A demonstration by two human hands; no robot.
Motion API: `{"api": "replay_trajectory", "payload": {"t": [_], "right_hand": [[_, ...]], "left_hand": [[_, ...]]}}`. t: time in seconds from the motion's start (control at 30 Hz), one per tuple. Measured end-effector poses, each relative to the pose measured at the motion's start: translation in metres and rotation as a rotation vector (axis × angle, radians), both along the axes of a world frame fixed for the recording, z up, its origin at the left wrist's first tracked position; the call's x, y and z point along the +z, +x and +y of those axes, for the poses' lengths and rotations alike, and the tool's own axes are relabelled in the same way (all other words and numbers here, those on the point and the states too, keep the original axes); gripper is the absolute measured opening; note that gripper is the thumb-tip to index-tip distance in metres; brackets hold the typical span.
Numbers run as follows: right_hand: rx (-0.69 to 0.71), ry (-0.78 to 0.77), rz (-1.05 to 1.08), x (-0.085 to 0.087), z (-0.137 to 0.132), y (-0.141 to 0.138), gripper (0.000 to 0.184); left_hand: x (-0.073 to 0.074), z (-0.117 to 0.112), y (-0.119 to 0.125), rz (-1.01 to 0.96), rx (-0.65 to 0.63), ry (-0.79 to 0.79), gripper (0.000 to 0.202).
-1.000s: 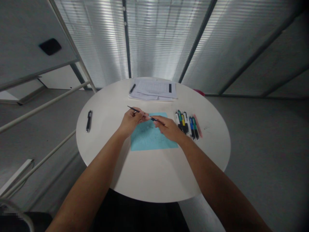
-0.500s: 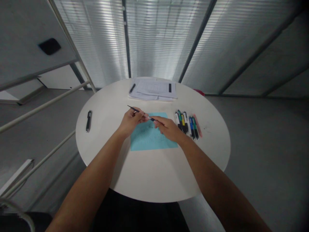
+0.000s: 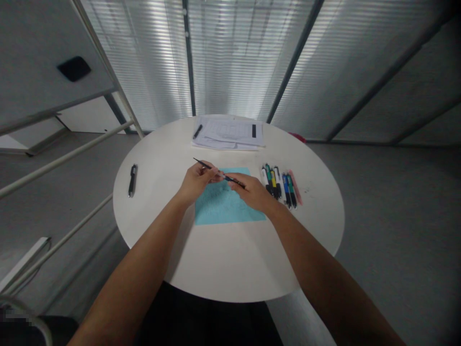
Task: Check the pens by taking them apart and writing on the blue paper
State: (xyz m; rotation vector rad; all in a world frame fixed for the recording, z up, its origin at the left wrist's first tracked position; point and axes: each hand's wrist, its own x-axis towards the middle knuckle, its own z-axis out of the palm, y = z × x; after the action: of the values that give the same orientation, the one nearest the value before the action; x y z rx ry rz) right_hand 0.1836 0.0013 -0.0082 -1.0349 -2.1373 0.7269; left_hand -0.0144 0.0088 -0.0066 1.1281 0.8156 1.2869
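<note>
- A thin black pen (image 3: pixel 230 179), slim and straight with a narrow pointed end, sits in the air above the table, tilted across the gap between the two hands, its point toward the upper left. Its surface looks smooth, perhaps plastic.
- The left hand (image 3: pixel 197 181) is nearly closed, with thumb and fingers pinching the pen's forward half.
- The right hand (image 3: pixel 250 192) is also nearly closed, its fingertips (image 3: pixel 234 185) pressed on the pen's rear half, close to the left hand's fingers.
- A flat, pale blue paper sheet (image 3: pixel 225 207) lies directly under both hands, with faint dark marks on it too small to read.
- Beside the right hand, a tight row of clicky pens (image 3: pixel 277 187) lies side by side, with white, green, yellow and blue barrels, and a pink strip (image 3: pixel 295 186) along its far end.
- A single black pen (image 3: pixel 132 180) lies well apart, near the table's left edge.
- A loose stack of printed papers (image 3: pixel 228 132) lies at the far edge, with a black pen (image 3: pixel 197 131) on top.
- All of this rests on a round, smooth white table (image 3: pixel 230 262).
- Behind it stands a ribbed, translucent panel wall (image 3: pixel 230 62), above a grey floor (image 3: pixel 389 202).
</note>
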Motion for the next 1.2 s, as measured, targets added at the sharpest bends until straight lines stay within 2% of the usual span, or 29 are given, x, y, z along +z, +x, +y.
{"api": "replay_trajectory", "payload": {"t": [0.3,0.5,0.63,0.83,1.2], "right_hand": [[-0.092,-0.034,0.063,-0.003,0.002,0.002,0.028],[-0.163,-0.023,0.180,-0.007,0.007,0.002,0.030],[-0.161,-0.011,0.198,-0.006,0.007,0.002,0.031],[-0.175,0.010,0.096,-0.001,0.003,0.003,0.031],[-0.140,0.045,-0.003,-0.002,0.005,0.003,0.028]], "left_hand": [[0.002,-0.001,-0.001,0.169,0.022,0.024,0.035],[-0.007,0.002,-0.008,0.471,0.159,0.216,0.020],[-0.013,0.003,-0.010,0.688,0.133,0.336,0.019],[-0.017,0.004,-0.008,0.810,0.118,0.465,0.016],[-0.026,0.006,-0.005,1.018,0.050,0.455,0.015]]}}
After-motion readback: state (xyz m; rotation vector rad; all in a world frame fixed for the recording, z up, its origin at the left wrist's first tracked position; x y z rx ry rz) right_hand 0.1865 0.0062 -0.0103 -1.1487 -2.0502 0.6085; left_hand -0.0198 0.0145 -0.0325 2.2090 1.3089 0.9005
